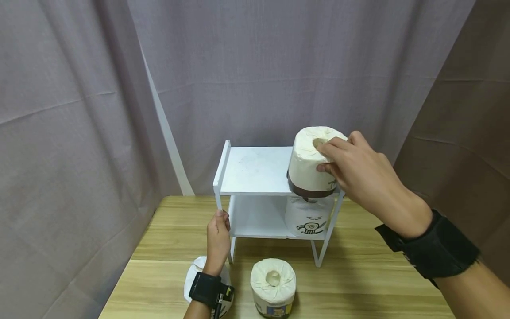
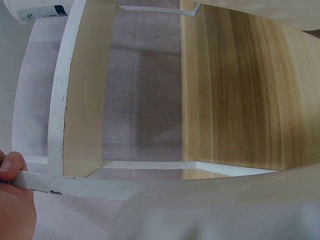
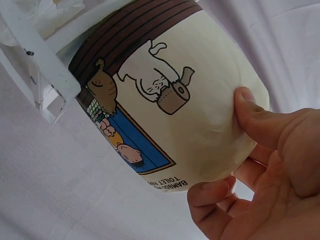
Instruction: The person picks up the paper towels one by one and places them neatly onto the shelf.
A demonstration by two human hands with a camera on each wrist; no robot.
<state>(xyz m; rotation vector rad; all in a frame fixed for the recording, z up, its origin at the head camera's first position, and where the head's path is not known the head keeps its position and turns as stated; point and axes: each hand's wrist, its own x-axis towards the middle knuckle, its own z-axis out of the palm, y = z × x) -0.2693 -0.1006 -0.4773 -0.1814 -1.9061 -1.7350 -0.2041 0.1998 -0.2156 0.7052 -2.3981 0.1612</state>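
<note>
My right hand (image 1: 354,170) pinches a cream wrapped toilet roll (image 1: 308,164) by its top, fingers at the core hole. This roll is slightly tilted over the right end of the white rack's (image 1: 256,166) top shelf; in the right wrist view its wrapper (image 3: 200,115) shows cartoon cats and a brown band. My left hand (image 1: 218,232) grips the rack's left front leg, thumb and fingers around the bar; the left wrist view shows the thumb (image 2: 12,165) on the white frame. A white toilet roll (image 1: 307,217) with a dog drawing stands on the lower shelf at right, under the held one.
On the wooden table (image 1: 378,274) in front of the rack stands another cream toilet roll (image 1: 273,285). A white roll (image 1: 193,277) is partly hidden behind the left wrist. Grey curtains (image 1: 279,66) hang behind and at both sides.
</note>
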